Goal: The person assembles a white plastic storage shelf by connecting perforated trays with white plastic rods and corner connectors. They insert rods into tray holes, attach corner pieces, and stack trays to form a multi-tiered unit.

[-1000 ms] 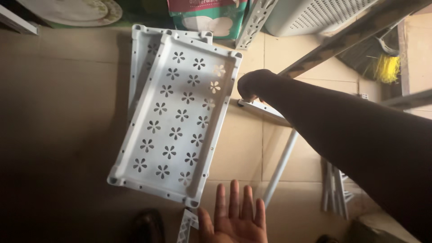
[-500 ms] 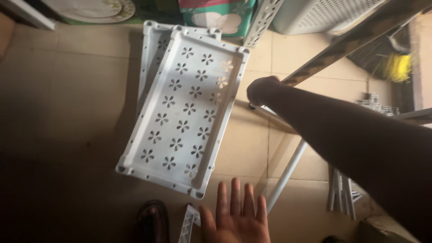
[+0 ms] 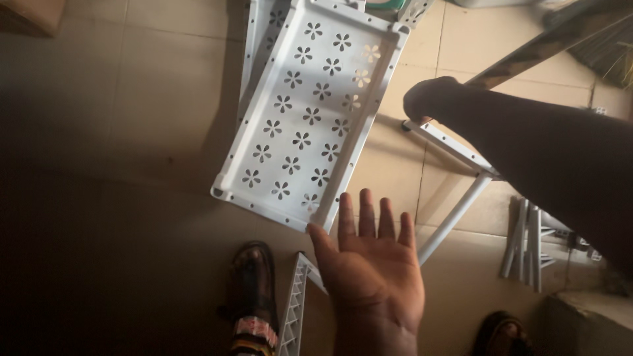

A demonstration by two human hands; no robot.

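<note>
A: Over the floor, tilted: white plastic shelf tray with flower-shaped cut-outs (image 3: 310, 112), long rectangle, raised rim, socket holes at the corners. Underside or top, cannot tell.

B: What keeps it up?

A: Far end leans on a second white tray of the same kind (image 3: 254, 53), which shows only as a strip along its left edge. Near corner sits at the fingertips of the left hand (image 3: 369, 270). That hand is spread flat, palm up, fingers straight and together; it grips nothing. Thumb tip looks to touch the tray's near corner, though contact is hard to confirm.

B: And the right hand (image 3: 425, 99)?

A: Right arm reaches across from the right side in a dark sleeve. The hand looks closed, just beside the tray's right rim, above a white metal frame tube (image 3: 455, 148). Whether it holds the tube or the rim, cannot tell: it is dark and partly turned away.

B: So the tray is propped rather than carried?

A: My judgement, yes: the angle and open palm suggest it is being steadied, not lifted.

B: Around it?

A: White ribbed plastic side piece (image 3: 293, 303) lying by the left wrist. Bundle of white tubes (image 3: 527, 240) on the floor to the right. Dark sandalled foot (image 3: 254, 290) below the tray, another shoe toe (image 3: 501, 333) at the bottom edge.

B: Surface, room?

A: Beige tiled floor (image 3: 132, 99) with dark grout lines, left half in deep shadow, sun patch across the tray's upper right. No desk in view; all parts lie on the floor.
</note>
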